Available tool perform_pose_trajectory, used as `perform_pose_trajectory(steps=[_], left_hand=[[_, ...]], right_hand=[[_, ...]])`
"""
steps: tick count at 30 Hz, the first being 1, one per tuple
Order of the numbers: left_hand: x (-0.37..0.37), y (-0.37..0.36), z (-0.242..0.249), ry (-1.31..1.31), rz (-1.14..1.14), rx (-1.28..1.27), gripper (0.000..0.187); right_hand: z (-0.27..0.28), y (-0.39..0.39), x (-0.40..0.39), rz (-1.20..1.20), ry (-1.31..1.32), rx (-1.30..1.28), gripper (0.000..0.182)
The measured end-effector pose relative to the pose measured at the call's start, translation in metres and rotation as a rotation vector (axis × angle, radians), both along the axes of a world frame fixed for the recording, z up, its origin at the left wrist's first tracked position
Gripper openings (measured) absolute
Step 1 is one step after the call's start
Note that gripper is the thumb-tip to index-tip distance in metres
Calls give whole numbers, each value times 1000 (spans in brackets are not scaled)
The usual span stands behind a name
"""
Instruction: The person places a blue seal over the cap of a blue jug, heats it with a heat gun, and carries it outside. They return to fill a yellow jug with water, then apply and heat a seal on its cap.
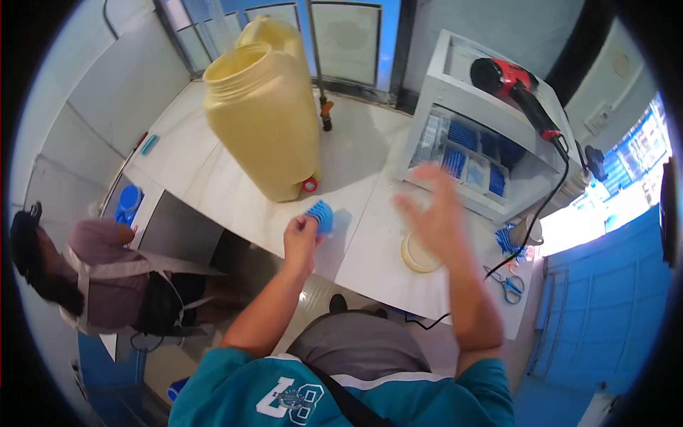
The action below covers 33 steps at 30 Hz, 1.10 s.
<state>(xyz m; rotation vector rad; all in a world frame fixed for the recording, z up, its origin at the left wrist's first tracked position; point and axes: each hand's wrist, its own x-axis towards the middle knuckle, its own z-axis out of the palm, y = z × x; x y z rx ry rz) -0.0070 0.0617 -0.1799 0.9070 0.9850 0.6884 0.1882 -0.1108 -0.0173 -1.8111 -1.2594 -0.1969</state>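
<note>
My left hand (302, 238) pinches a small blue striped piece (321, 215), perhaps a small stack of packets or labels, just above the table's front part. My right hand (437, 213) is smeared by motion, with thumb and fingers apart and nothing visible in it. It hovers in front of the white cabinet (420, 153) and over a roll of tape (420, 254) lying on the table. Inside the cabinet, divided bins hold blue striped pieces (453, 162) like the one in my left hand.
A large yellow jerrycan (267, 121) with an open mouth stands on the white table (363, 142). A red and black heat gun (516, 89) lies on the cabinet, its cord hanging down past the scissors (510, 286). On the left, a person in an apron (114, 277) faces another surface.
</note>
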Motion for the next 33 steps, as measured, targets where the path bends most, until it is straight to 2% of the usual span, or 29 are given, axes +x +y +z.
perform_pose_trajectory(steps=[2,3,5,6,8,10,12,15,20,22,23,25,26,28,29,31,32,33], left_hand=[[0,26,-5,127,156,162,28],[6,36,-11,130,166,163,28],[21,54,-29,184,365,323,38],[30,61,-37,184,373,324,38],[49,66,-49,230,507,425,42],[62,57,-43,164,516,355,45],[76,59,-50,251,547,404,48],[78,43,-23,326,546,418,52],[74,38,-20,435,484,464,52],[76,36,-27,590,432,618,48],[75,36,-32,600,424,614,48],[78,37,-45,524,414,698,48],[80,37,-53,530,407,689,48],[86,34,-63,422,465,796,50],[87,33,-64,427,458,792,50],[88,29,-51,413,494,920,58],[88,29,-45,416,491,917,58],[87,30,-41,462,494,925,59]], right_hand=[[75,-6,40,-280,-185,-59,37],[102,-8,68,-395,-424,-16,37],[150,-5,110,-679,-485,-292,45],[164,-2,136,-831,-508,-464,50],[182,1,185,-658,-122,-806,59],[181,3,208,-602,-98,-842,61],[174,4,229,-549,-74,-872,64],[162,-1,251,-520,-33,-760,66],[171,-28,218,-439,138,-524,62],[165,-41,200,-351,169,-112,65],[164,-51,187,-354,177,-121,65],[164,-67,156,-29,432,169,67],[158,-75,142,-34,437,158,67],[145,-91,116,245,698,418,74],[136,-99,107,238,703,414,74],[120,-111,89,430,530,299,79],[117,-115,74,393,496,206,82],[112,-111,52,387,545,215,72]])
